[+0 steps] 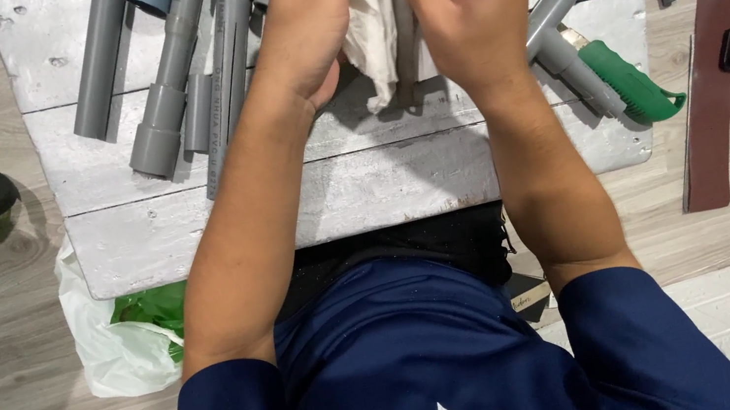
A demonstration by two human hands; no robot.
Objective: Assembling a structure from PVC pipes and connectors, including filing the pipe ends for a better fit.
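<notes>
Hands: your left hand [307, 20] and right hand [464, 2] both pinch the white cloth [374, 28].
Cloth: soft, light, limp; grip the upper edge.
Position: above the grey pipes [190, 66] on the white board [363, 190].

Both your forearms reached forward from the dark blue short sleeves, bare from above the elbow, and angled inward so that your wrists came close together. Your left hand [314, 19] was curled, its back turned up and outward, with the fingers bent toward the middle. Your right hand [466, 2] faced it, knuckles up, the index finger and thumb pinched together near the left fingertips. Both wrists were bent slightly, and the two hands nearly touched.
</notes>
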